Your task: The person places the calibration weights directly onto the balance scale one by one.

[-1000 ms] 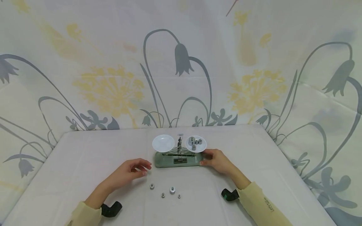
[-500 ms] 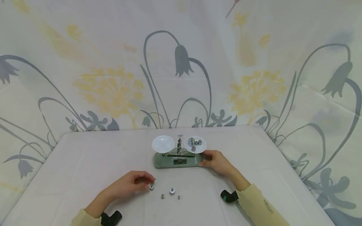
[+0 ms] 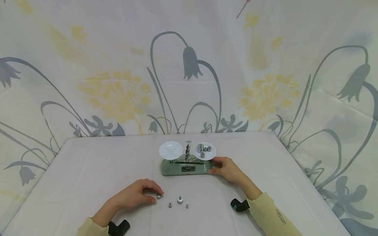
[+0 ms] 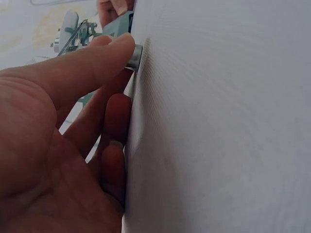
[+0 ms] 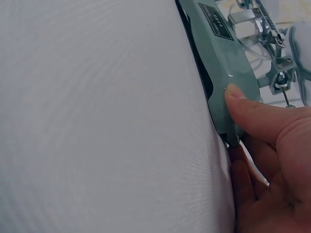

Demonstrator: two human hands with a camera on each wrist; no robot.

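Observation:
A green balance scale [image 3: 172, 169] stands near the back of the table, with a bare white pan [image 3: 170, 150] at left. Several metal weights [image 3: 200, 147] sit on its right pan [image 3: 212, 155]. My right hand [image 3: 227, 169] grips the right end of the base; in the right wrist view the thumb [image 5: 248, 109] lies on the green casing. Lower left, my left hand [image 3: 134, 195] has thumb and forefinger around a small metal weight [image 3: 158, 196] on the cloth. The left wrist view shows that weight [image 4: 135, 58] at the thumb tip, partly hidden.
Right of my left hand stand a larger weight [image 3: 180, 199], a smaller one [image 3: 170, 205] and a tiny one [image 3: 187, 206]. White cloth covers the table [image 3: 206, 213]. A flower-printed curtain [image 3: 124, 65] rises behind it. Black wrist devices [image 3: 240, 205] sit at both cuffs.
My left hand has come down toward me from beside the scale's left end to the nearest small weight, and thumb and forefinger now close around it. The right hand stays on the base.

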